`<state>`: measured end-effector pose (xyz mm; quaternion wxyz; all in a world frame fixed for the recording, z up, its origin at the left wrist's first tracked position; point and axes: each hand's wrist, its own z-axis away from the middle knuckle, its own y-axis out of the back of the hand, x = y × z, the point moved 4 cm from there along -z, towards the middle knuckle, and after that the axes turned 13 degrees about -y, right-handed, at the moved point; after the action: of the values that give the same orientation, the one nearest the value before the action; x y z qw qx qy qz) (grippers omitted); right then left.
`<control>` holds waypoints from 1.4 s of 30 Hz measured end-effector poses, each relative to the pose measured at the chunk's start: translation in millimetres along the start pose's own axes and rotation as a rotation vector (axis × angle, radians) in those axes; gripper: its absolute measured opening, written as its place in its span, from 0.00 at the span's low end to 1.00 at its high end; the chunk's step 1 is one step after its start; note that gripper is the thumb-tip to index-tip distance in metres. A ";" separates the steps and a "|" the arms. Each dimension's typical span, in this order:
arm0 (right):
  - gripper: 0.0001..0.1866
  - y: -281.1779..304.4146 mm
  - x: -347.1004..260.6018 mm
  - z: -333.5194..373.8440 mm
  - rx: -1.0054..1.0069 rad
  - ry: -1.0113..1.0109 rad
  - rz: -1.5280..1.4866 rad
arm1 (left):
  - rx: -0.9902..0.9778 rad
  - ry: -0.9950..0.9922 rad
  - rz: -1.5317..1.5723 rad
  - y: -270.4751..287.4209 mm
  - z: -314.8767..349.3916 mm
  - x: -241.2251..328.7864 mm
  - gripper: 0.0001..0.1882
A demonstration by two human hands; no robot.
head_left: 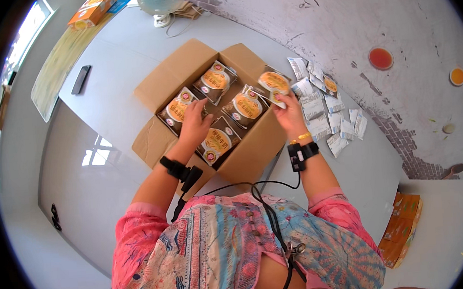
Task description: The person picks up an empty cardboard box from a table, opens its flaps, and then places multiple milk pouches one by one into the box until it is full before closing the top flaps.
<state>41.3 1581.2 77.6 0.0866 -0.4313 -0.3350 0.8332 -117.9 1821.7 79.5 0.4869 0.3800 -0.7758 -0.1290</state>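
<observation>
An opened cardboard box [253,150] stands before me with its flaps folded out. Inside it are several brown packets with orange-and-white fronts, among them a far packet [216,80], a right one [246,107] and a near one [218,140]. My left hand [193,124] reaches over the left packet [176,109], fingers stretched out and partly hidden; whether it touches the packet I cannot tell. At the box's right edge my right hand [289,113] grips a small packet [274,82] with an orange front, held between thumb and fingers.
Right of the box lie several loose white sachets [312,106] on the grey table [112,61]. A phone [81,80] rests at the left. Toward the back are a fan [160,2] and an orange carton [92,12]. A black cable [229,186] runs between my wrists.
</observation>
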 end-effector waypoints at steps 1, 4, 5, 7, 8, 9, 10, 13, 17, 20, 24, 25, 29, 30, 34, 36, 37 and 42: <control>0.22 -23.4 11.0 -4.2 -0.011 -0.022 0.040 | 0.055 0.005 -0.007 16.9 10.2 -3.5 0.23; 0.32 -61.7 49.6 -32.9 -0.066 -0.115 0.112 | 0.210 0.066 -0.080 60.7 51.6 -29.2 0.22; 0.33 -68.8 62.1 -42.6 -0.067 -0.124 0.107 | 0.248 0.090 -0.084 78.3 63.9 -32.4 0.22; 0.36 -75.5 84.7 -61.9 -0.004 -0.157 0.135 | 0.300 0.155 -0.148 113.3 89.9 -38.5 0.21; 0.36 -82.2 94.5 -68.4 0.011 -0.159 0.141 | 0.319 0.201 -0.212 129.1 106.3 -42.3 0.20; 0.36 -87.9 103.2 -74.3 0.026 -0.159 0.145 | 0.393 0.267 -0.170 140.3 124.6 -48.8 0.20; 0.37 -92.2 110.1 -80.1 0.043 -0.158 0.150 | 0.465 0.332 -0.127 149.3 142.1 -54.8 0.19; 0.36 -101.8 121.0 -97.3 0.044 -0.125 0.184 | 0.475 0.529 -0.042 163.6 184.6 -67.2 0.18; 0.32 -104.1 129.9 -116.0 0.151 -0.094 0.185 | 0.413 0.644 0.061 161.4 220.7 -77.2 0.17; 0.25 -100.7 131.2 -121.0 0.184 -0.052 0.260 | 0.374 0.692 0.237 148.2 228.6 -83.4 0.17; 0.18 -89.9 123.7 -128.6 0.301 -0.070 0.463 | 0.212 0.728 0.466 125.4 226.2 -88.1 0.16; 0.15 -88.1 121.8 -129.7 0.325 -0.100 0.492 | 0.196 0.751 0.527 117.2 227.7 -89.0 0.14; 0.11 -85.8 112.8 -117.3 0.298 -0.149 0.562 | 0.022 0.659 0.677 99.4 223.6 -82.5 0.16; 0.11 -87.3 110.1 -111.6 0.270 -0.156 0.565 | 0.039 0.673 0.713 97.9 224.0 -83.4 0.15; 0.24 -93.5 100.5 -77.4 0.269 -0.077 0.520 | 0.073 0.673 0.777 104.7 224.0 -80.0 0.14; 0.27 -85.6 91.2 -63.7 0.202 -0.093 0.506 | 0.095 0.634 0.776 105.2 219.1 -77.3 0.13; 0.27 -81.2 88.3 -54.5 0.143 -0.114 0.480 | 0.120 0.617 0.771 106.8 218.3 -75.2 0.13; 0.19 -67.1 64.3 3.3 -0.005 -0.153 0.414 | 0.218 0.494 0.632 110.2 193.7 -47.1 0.12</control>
<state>-10.5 1658.5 78.9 -0.1128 -0.4265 -0.2469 0.8628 -323.2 1897.2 15.9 0.6311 0.1920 -0.7232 0.2046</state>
